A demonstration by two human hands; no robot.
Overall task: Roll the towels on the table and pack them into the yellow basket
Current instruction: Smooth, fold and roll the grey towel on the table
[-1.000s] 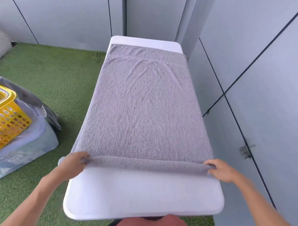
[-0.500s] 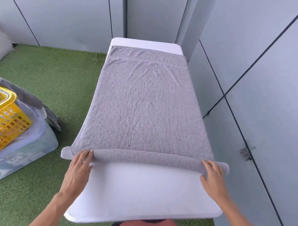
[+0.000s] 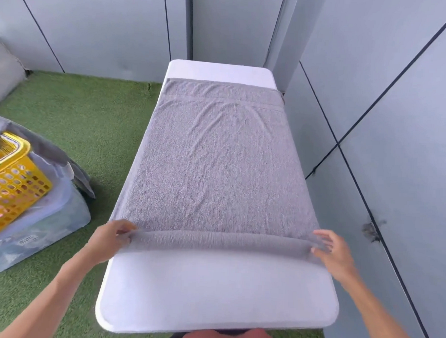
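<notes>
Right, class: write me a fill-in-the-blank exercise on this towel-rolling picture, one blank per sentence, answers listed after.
1. The towel spread on the table is ____ in colour.
2. The left hand and right hand hold the ends of the towel's ____ near edge.
3. The yellow basket stands on the person's ____ side.
4. The floor covering is coloured ____.

Answers: grey; rolled; left; green

White worktop [image 3: 212,295] with one grey towel [image 3: 217,163]

The towel lies flat along it, its near edge rolled.
</notes>
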